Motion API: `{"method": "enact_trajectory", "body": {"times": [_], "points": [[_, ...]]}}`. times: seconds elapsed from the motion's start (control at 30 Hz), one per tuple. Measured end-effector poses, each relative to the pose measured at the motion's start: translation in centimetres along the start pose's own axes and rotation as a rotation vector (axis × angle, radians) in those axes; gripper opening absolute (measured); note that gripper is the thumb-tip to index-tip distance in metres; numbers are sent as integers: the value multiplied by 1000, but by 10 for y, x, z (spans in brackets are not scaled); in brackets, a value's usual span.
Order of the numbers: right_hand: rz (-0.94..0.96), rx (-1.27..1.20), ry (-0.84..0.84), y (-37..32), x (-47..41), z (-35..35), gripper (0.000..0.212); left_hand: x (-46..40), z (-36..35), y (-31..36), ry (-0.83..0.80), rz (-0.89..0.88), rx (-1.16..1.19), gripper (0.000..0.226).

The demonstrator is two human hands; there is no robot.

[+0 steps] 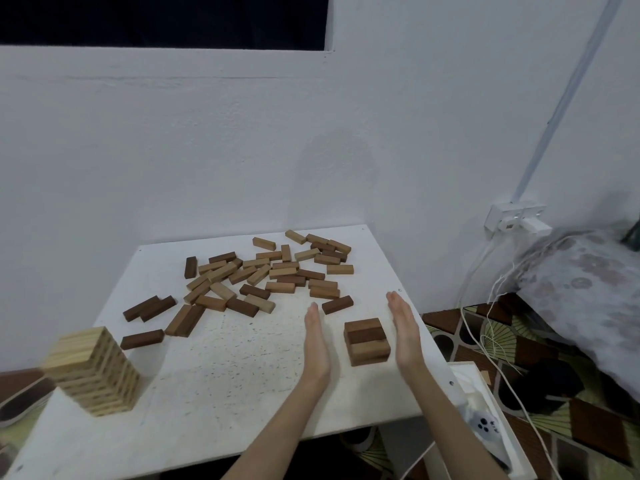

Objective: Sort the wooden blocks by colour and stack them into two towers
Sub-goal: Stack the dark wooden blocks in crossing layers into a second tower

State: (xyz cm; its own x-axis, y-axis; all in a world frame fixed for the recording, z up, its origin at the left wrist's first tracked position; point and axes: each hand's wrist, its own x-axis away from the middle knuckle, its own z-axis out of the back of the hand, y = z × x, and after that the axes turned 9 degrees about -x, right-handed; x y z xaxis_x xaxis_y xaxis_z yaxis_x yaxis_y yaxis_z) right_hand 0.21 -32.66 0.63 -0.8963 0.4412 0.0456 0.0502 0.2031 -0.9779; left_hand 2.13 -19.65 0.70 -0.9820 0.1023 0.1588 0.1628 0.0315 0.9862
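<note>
A short stack of brown blocks [366,341] stands near the right edge of the white table [225,368]. My left hand [316,344] and my right hand [406,332] flank it on edge with fingers straight, each a small gap away from it. A tall tower of pale blocks [94,370] rises at the front left. Several loose brown and tan blocks [263,275] lie scattered across the far half of the table. A few dark ones [149,308] lie apart on the left.
A white wall stands right behind the table. To the right are a wall socket [516,216] with trailing cables, a patterned cushion [585,289] and a white box [485,420] below the table's right edge. A patterned mat covers the floor.
</note>
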Motion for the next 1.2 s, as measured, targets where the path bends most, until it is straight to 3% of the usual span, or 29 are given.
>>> {"method": "enact_trajectory", "body": {"times": [0.17,0.37,0.53,0.73,0.9,1.03,1.2], "points": [[142,272,-121,-16,-10,-38,26,-19,60,10,154,-133,-224,21],[59,507,-303,15,-12,-99,26,-29,122,-7,274,-167,-523,21],[-80,574,-406,37,-26,-146,70,-76,160,-2,140,-228,-981,50],[-165,486,-362,60,-51,-181,74,-128,178,16,-175,-145,-1402,71],[-175,508,-389,75,-66,-195,82,-156,182,21,-314,-78,-1514,80],[-163,528,-427,81,-71,-202,93,-164,180,21,-330,-112,-1555,75],[-90,561,-445,83,-68,-194,96,-151,176,23,-321,-116,-1518,86]]}}
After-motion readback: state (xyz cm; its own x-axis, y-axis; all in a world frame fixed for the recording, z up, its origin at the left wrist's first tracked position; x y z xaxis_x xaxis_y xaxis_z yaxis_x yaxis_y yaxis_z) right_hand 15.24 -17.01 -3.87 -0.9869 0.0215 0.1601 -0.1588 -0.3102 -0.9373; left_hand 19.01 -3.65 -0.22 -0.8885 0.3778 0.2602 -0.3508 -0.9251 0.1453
